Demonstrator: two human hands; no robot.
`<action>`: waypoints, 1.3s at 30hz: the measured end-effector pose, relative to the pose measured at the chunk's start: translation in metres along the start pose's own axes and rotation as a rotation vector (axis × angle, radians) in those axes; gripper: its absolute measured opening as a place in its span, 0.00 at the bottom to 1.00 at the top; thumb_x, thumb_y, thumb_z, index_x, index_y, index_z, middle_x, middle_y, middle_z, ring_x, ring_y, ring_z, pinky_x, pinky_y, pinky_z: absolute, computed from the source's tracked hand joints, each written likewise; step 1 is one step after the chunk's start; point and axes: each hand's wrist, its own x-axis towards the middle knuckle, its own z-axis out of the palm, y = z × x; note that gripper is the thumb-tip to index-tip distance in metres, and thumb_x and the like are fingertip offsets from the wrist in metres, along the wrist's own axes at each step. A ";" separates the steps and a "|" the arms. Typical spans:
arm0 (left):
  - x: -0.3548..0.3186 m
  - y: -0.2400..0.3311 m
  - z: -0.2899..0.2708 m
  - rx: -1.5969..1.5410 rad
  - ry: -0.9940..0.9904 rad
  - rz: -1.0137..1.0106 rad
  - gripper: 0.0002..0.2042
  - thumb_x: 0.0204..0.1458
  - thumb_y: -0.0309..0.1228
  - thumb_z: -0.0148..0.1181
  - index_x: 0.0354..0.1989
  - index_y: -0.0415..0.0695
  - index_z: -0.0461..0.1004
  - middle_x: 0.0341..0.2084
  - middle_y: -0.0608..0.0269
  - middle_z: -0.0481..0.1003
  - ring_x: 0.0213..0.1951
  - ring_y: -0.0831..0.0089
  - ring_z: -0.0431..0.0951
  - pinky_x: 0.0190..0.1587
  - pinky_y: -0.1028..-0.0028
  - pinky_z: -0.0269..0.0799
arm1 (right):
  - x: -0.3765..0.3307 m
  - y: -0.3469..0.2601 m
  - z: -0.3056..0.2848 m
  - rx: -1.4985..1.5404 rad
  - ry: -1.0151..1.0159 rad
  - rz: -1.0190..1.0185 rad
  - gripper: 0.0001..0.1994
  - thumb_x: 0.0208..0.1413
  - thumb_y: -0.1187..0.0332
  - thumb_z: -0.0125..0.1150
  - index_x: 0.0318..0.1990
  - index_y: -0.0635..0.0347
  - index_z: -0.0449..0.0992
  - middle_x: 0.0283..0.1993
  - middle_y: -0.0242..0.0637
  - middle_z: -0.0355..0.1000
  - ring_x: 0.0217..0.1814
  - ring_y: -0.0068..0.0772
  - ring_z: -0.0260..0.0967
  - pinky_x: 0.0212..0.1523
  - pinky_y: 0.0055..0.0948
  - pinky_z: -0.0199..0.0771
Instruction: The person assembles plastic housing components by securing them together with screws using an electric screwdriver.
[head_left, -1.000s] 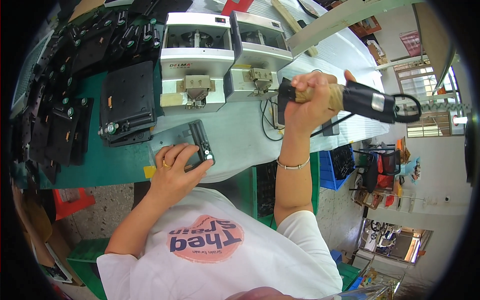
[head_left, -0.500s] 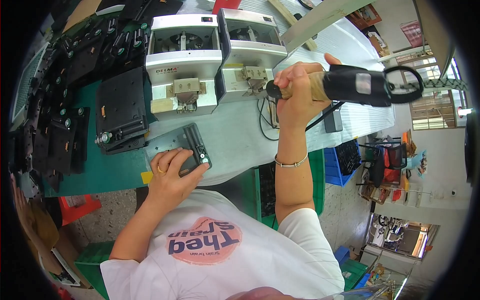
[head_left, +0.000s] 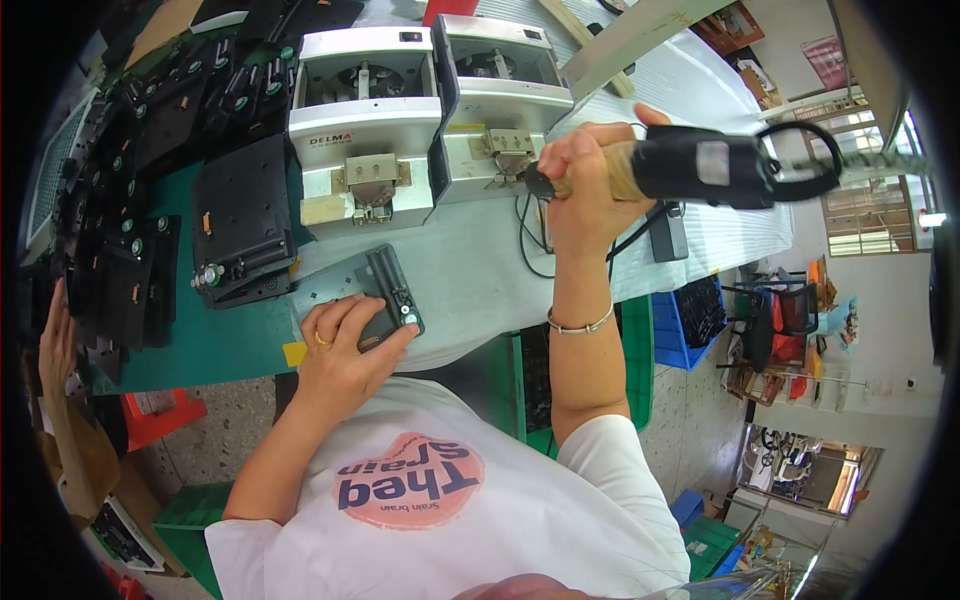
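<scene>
My right hand (head_left: 590, 175) is wrapped round an electric screwdriver (head_left: 690, 167), its black body lying sideways and a wire loop at its rear end. The tool's black nose (head_left: 539, 181) is close to the outlet of the right-hand screw feeder (head_left: 505, 100); its tip I cannot make out. On the near edge of the bench, my left hand (head_left: 345, 345) holds down a dark rectangular plate (head_left: 345, 275), fingers on its face and thumb by a round silver fitting (head_left: 409, 314) at its right end. A second silver screw feeder (head_left: 365, 140) stands behind the plate.
Stacked black plates (head_left: 240, 215) with fittings cover the bench's left side. A co-worker's hand (head_left: 57, 340) shows at the far left. Black cables (head_left: 527, 240) lie near the feeders. A green crate (head_left: 635, 370) and a blue crate (head_left: 685, 325) stand below the bench edge.
My right hand has shifted slightly left with the screwdriver. My left hand and the plate stay in place. At the far left, the co-worker's hand has come up toward the stacked plates.
</scene>
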 end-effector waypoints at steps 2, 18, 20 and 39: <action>0.000 0.000 0.001 -0.002 0.003 0.002 0.17 0.40 0.33 0.69 0.43 0.59 0.81 0.51 0.58 0.68 0.54 0.57 0.65 0.56 0.58 0.56 | 0.001 -0.002 0.004 0.024 0.089 -0.056 0.27 0.53 0.82 0.53 0.60 0.59 0.53 0.24 0.36 0.66 0.19 0.25 0.64 0.25 0.32 0.74; 0.000 0.000 0.001 0.002 -0.006 -0.001 0.18 0.40 0.33 0.69 0.43 0.60 0.81 0.51 0.58 0.68 0.55 0.57 0.65 0.57 0.57 0.55 | 0.002 0.014 0.002 0.018 0.071 -0.072 0.27 0.54 0.83 0.54 0.60 0.60 0.53 0.25 0.38 0.67 0.20 0.27 0.66 0.26 0.33 0.75; -0.001 0.000 0.000 0.002 -0.009 -0.004 0.18 0.40 0.33 0.69 0.43 0.60 0.81 0.51 0.58 0.68 0.55 0.57 0.65 0.57 0.57 0.55 | 0.003 0.016 -0.001 0.012 0.008 -0.044 0.27 0.54 0.83 0.55 0.60 0.61 0.53 0.25 0.38 0.68 0.20 0.27 0.66 0.25 0.32 0.74; -0.028 -0.013 -0.018 -0.048 0.074 -0.171 0.18 0.35 0.33 0.73 0.38 0.53 0.77 0.53 0.62 0.69 0.57 0.60 0.65 0.57 0.57 0.55 | -0.088 -0.041 0.043 0.570 -0.245 0.352 0.29 0.57 0.74 0.61 0.62 0.49 0.52 0.23 0.32 0.63 0.18 0.26 0.60 0.19 0.31 0.70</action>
